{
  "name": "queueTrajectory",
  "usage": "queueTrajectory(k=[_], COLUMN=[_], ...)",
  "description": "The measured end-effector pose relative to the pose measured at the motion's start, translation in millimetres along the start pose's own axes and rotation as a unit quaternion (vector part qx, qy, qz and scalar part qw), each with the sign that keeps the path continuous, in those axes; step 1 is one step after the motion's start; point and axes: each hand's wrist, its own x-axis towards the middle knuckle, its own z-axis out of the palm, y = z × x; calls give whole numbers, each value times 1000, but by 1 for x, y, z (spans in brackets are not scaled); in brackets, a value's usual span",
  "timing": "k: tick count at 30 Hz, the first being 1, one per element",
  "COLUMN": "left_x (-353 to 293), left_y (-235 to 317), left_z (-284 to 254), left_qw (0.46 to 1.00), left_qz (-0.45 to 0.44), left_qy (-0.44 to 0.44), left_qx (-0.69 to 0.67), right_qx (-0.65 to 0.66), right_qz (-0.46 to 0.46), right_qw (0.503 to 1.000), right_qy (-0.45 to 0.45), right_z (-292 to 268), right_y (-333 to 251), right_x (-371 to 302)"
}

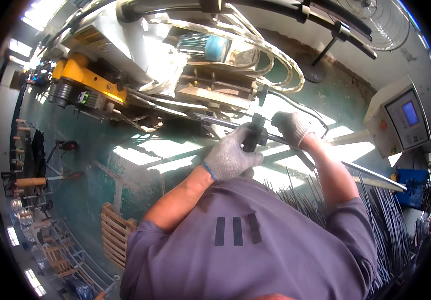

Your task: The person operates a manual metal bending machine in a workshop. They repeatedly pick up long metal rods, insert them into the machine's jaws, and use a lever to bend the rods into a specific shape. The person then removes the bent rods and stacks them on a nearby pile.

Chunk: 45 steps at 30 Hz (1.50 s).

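"What's behind and left of the left hand [233, 156]?"
"A pallet [117, 235]."
"Right of the right hand [294, 128]?"
"A control panel [393, 117]; rods [388, 227] lie rearward."
"Between the 2?"
"A block [256, 131], the motor [211, 48] beyond."

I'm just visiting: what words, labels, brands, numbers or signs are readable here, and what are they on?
None reads clearly.
Blue screen on the control box: too small and blurred to read.
Yellow machine: dark marks on its side, too small to read.
Shirt: three dark bars, no lettering visible.
Black block by the gloved hands: no lettering visible.
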Motion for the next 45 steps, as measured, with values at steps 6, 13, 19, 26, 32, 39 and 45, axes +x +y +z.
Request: queueTrajectory(k=[6, 13, 19, 26, 32, 39, 45], left_x=[-56, -70, -108, -150, -180, -190, -153], left_y=[-50, -142, -160, -210, -211, -208, -237], left_z=[-88, -262, -406, -434, -467, -503, -550], left_qw=[983, 926, 899, 903, 866, 856, 885], left_qz=[-89, 76, 111, 56, 61, 2, 72], left_qy=[124, 366, 423, 425, 494, 510, 397], left_qx=[-103, 49, 4, -4, 38, 82, 232], right_qx=[49, -95, -135, -136, -201, -253, -43], right_qz=[194, -197, -231, -139, -98, -110, -288], right_qw=[962, 922, 893, 944, 955, 892, 930], right_qy=[188, 321, 363, 268, 192, 357, 224], right_z=[-42, -96, -132, -139, -114, -84, 148], right_y=[-21, -259, -421, -506, -521, -571, -579], right_x=[-11, 75, 271, 487, 605, 505, 410])
